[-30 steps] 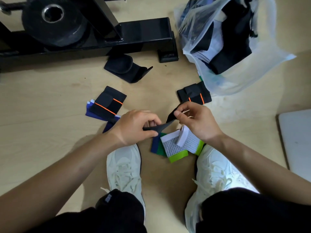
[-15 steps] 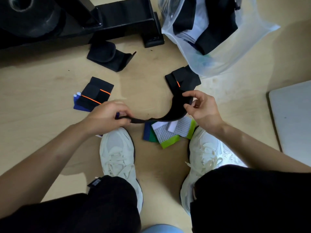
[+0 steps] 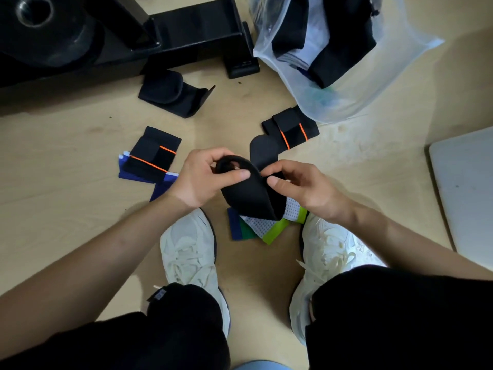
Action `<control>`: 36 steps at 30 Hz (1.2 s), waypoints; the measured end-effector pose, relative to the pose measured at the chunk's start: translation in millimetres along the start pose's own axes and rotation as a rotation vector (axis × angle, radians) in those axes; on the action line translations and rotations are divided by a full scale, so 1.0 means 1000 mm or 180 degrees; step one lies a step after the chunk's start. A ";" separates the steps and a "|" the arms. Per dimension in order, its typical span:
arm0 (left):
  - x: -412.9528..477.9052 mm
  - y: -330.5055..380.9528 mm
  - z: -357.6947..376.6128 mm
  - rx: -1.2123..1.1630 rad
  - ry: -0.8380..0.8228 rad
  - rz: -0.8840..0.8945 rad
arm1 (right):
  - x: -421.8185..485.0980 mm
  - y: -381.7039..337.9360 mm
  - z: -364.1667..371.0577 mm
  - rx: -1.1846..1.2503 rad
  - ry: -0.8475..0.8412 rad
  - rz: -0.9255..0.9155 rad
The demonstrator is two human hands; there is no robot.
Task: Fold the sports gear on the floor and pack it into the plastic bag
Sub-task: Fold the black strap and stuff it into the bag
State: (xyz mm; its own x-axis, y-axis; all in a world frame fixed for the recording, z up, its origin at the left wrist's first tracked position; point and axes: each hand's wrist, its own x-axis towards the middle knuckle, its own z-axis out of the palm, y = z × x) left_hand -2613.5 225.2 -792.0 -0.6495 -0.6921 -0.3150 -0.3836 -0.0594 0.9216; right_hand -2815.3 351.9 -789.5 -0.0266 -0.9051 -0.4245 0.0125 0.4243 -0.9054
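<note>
My left hand (image 3: 202, 174) grips the rolled end of a black elastic wrap (image 3: 249, 196) above the floor. My right hand (image 3: 301, 186) pinches the same wrap from the right; its far end (image 3: 289, 130), with orange stripes, still lies on the floor. Under the wrap lies a pile of folded white-mesh, green and blue pieces (image 3: 256, 228). Left of my hands a folded black wrap with orange stripes (image 3: 153, 154) rests on blue cloth. A black pad (image 3: 173, 93) lies further back. The clear plastic bag (image 3: 346, 84) at top right holds dark and white gear.
A black exercise-machine base with a weight plate (image 3: 186, 36) fills the top left. A white board (image 3: 464, 193) lies at the right edge. My two white shoes (image 3: 189, 249) stand on the wooden floor either side of the pile.
The wrap was stretched out between my hands half a second ago. Now my hands have come together and the wrap's near end is curled into a roll between them.
</note>
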 end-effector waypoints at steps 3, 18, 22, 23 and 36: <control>0.004 0.001 0.008 -0.0056 0.0150 0.0028 | 0.000 -0.005 0.006 0.0178 -0.0139 -0.0113; 0.003 0.001 0.017 -0.0468 0.0565 -0.0051 | -0.005 -0.003 0.015 0.0297 -0.0282 0.0178; 0.003 0.000 0.016 -0.0612 0.0776 -0.0328 | -0.007 -0.006 0.013 0.0204 -0.0304 0.0105; 0.003 -0.001 0.015 -0.0636 0.0792 -0.0394 | -0.009 -0.008 0.012 0.0162 -0.0316 0.0067; 0.005 0.008 0.004 -0.0439 0.0622 -0.0445 | -0.008 0.004 0.003 0.0106 -0.0143 0.0667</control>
State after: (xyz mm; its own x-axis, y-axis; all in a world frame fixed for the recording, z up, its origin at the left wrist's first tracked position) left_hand -2621.9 224.1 -787.1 -0.4524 -0.7952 -0.4037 -0.3589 -0.2521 0.8987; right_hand -2811.8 361.1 -790.0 0.0246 -0.7978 -0.6024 0.0460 0.6028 -0.7965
